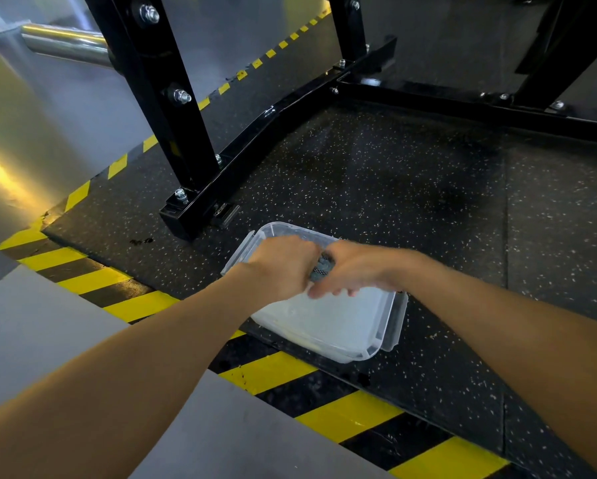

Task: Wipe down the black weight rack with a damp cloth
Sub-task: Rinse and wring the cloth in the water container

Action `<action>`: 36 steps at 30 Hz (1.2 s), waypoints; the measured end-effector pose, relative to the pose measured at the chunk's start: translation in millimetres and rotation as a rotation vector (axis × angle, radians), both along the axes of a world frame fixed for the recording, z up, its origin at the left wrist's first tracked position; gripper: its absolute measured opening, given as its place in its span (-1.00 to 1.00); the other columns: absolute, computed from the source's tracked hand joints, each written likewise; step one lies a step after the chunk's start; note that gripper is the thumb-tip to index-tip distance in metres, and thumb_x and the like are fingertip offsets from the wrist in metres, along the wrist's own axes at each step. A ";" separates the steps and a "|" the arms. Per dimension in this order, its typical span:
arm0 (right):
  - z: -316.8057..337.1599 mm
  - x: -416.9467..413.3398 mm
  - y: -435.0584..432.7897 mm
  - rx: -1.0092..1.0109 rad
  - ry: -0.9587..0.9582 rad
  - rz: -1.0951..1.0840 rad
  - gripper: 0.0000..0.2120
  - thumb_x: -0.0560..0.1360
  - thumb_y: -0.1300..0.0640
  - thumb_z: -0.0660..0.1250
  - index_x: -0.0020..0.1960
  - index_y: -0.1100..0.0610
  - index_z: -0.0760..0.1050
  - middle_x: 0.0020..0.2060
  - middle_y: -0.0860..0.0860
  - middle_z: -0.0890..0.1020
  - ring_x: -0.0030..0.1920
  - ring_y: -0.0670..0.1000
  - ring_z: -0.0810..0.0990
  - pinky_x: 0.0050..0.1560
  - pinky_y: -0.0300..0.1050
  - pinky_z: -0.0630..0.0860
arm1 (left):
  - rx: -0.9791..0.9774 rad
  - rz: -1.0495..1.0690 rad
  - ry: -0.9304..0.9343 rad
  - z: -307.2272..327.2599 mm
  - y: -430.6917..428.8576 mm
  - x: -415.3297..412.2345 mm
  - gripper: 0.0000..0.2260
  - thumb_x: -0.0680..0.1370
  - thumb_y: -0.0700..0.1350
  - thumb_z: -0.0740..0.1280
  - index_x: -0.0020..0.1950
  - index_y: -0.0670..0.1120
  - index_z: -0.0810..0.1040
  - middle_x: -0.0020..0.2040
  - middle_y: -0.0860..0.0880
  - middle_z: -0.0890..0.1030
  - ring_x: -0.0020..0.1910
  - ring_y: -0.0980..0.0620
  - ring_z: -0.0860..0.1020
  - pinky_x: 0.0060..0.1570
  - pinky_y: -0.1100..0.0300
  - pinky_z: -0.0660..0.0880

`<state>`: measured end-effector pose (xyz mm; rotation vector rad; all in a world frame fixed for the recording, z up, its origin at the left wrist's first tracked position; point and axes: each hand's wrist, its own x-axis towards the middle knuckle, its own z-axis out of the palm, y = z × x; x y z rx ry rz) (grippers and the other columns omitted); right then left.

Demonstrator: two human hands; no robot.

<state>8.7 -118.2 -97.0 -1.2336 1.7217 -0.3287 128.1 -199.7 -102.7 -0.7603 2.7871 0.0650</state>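
A small dark grey cloth (322, 266) is bunched between both hands above a clear plastic tub (328, 326) on the floor. My left hand (281, 266) grips one end of the cloth and my right hand (352, 269) grips the other; most of the cloth is hidden by the fingers. The tub looks to hold water. Beyond the tub stands the black weight rack (172, 98), with a slanted upright bolted to a low base bar (255, 133) that runs back and right.
The rack stands on black speckled rubber matting (411, 188) edged with yellow-and-black hazard tape (269, 371). Grey floor lies to the left. A chrome bar sleeve (65, 43) sticks out at the top left. Another base bar (480, 108) crosses at the upper right.
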 end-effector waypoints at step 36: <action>10.8 -10.6 0.5 0.173 -0.286 -0.106 -0.82 0.44 0.21 0.49 0.01 0.13 0.57 -0.08 0.04 0.65 -0.17 -0.02 0.59 -0.22 -0.19 0.45 | -0.275 -0.153 0.048 13.7 2.7 -9.6 -0.61 0.54 0.01 0.37 0.30 -0.07 0.38 0.11 -0.06 0.64 0.07 -0.15 0.62 -0.09 0.04 0.46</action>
